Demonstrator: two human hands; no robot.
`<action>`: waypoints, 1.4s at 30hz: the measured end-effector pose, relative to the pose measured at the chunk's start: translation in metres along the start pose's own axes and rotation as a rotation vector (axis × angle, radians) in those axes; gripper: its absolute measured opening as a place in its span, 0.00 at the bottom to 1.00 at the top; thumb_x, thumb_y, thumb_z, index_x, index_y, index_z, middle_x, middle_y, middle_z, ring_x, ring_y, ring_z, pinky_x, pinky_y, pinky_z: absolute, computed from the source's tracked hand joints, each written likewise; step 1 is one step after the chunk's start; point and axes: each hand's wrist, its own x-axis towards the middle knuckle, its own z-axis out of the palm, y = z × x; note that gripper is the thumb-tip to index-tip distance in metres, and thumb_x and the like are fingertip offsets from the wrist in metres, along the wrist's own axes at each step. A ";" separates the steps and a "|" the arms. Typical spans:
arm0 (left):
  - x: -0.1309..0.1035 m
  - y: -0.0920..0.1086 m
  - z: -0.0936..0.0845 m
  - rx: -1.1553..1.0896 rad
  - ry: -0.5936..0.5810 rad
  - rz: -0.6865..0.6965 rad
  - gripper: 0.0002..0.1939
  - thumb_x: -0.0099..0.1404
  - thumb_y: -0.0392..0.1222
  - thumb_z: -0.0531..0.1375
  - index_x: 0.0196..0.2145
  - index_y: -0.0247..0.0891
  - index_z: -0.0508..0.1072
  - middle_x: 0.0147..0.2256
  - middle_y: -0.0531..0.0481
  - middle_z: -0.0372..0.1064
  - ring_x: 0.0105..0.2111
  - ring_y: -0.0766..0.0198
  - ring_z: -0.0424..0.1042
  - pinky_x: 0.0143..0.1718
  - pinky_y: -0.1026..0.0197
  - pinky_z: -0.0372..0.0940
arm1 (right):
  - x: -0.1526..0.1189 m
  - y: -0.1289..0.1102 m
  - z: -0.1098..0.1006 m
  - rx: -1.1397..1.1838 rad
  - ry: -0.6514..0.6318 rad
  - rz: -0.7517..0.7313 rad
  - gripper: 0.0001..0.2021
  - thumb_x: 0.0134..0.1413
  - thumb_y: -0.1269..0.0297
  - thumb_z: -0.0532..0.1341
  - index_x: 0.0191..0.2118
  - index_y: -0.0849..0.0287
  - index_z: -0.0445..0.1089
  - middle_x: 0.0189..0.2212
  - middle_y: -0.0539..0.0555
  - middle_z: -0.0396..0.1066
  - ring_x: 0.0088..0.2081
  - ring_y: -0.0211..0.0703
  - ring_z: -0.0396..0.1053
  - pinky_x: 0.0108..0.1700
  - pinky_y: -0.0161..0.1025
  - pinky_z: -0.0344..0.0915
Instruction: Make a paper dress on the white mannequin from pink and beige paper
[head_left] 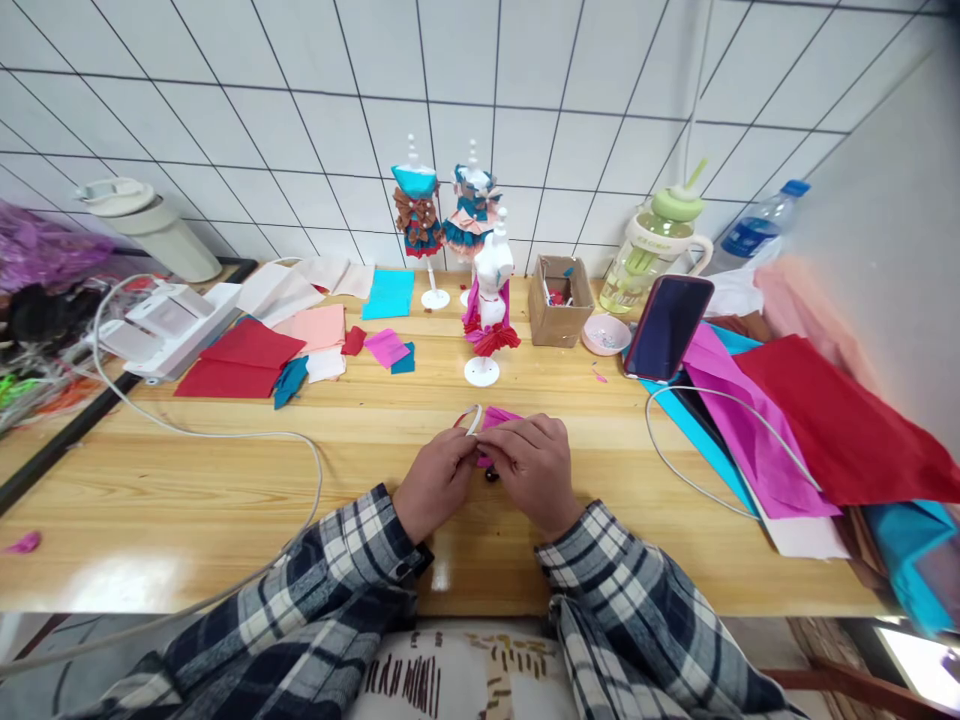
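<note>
Both hands meet over the middle of the wooden table (360,560). My left hand (439,482) is closed, its fingertips pinching at a thin white strip (475,418) that curls upward. My right hand (534,470) is closed too, thumb and finger pressed together beside a magenta cloth piece (499,416), which shows behind and under the fingers. A small dark round object (491,475) sits below the fingertips. Just beyond stands a small white mannequin (493,268) with a magenta and red skirt. The exact grip points are hidden by the fingers.
Two dressed mannequins (416,205) (472,205), a cardboard box (561,310), a pink dish (606,335) and a phone (667,328) stand behind. Cloth pieces (244,355) lie left, larger sheets (847,420) right. A white cable (319,470) crosses the left side.
</note>
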 end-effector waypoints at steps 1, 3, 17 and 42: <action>0.000 0.000 0.000 -0.014 -0.015 0.006 0.11 0.66 0.32 0.51 0.35 0.37 0.73 0.33 0.48 0.71 0.36 0.61 0.70 0.39 0.61 0.64 | 0.000 0.000 -0.001 0.036 0.005 0.016 0.05 0.59 0.64 0.63 0.38 0.49 0.76 0.35 0.49 0.78 0.38 0.43 0.67 0.44 0.44 0.56; 0.000 0.001 -0.002 -0.051 -0.052 0.025 0.11 0.68 0.34 0.51 0.38 0.37 0.73 0.35 0.48 0.71 0.37 0.61 0.69 0.40 0.60 0.63 | 0.002 0.000 -0.002 0.133 0.018 0.069 0.04 0.58 0.65 0.63 0.35 0.51 0.76 0.33 0.49 0.77 0.37 0.42 0.67 0.43 0.44 0.57; 0.000 0.003 -0.023 0.026 -0.063 0.059 0.16 0.71 0.41 0.46 0.24 0.40 0.58 0.26 0.52 0.57 0.30 0.62 0.60 0.33 0.59 0.56 | 0.010 0.010 -0.013 0.204 -0.036 0.397 0.12 0.62 0.58 0.56 0.39 0.56 0.76 0.31 0.52 0.73 0.31 0.40 0.68 0.33 0.37 0.63; -0.002 -0.004 -0.010 -0.559 0.199 -0.244 0.17 0.70 0.50 0.48 0.27 0.38 0.61 0.27 0.52 0.55 0.30 0.64 0.56 0.33 0.60 0.56 | 0.011 0.018 -0.029 -0.330 -0.332 0.607 0.10 0.60 0.64 0.54 0.29 0.55 0.67 0.27 0.55 0.75 0.30 0.45 0.72 0.28 0.37 0.55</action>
